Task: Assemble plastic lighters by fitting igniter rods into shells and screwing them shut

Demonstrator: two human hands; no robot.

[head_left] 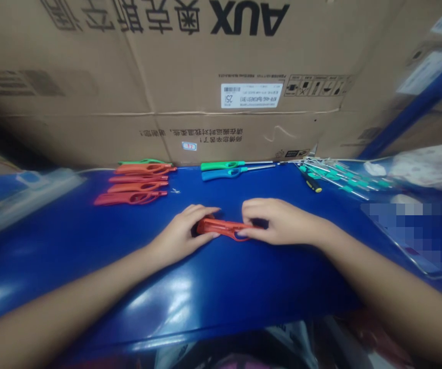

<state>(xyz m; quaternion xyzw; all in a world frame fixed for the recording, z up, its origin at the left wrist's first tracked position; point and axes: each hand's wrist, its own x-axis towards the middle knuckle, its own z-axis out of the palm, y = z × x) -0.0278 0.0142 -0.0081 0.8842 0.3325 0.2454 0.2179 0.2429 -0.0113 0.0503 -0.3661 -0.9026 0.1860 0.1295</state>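
Both hands hold one red-orange lighter handle low over the blue table, lying roughly crosswise. My left hand grips its broad left end between thumb and fingers. At the other end, with the finger loop, my right hand pinches it, covering the tip. An open-looking hollow runs along its upper side; small parts inside are too blurred to tell. Beyond my left hand lies a stack of red and orange lighter handles, with a green one at the back.
A green lighter and a blue lighter with metal rods lie by the cardboard box. Right of them are several metal rods with green ends and a black-yellow screwdriver. A clear plastic bag lies left.
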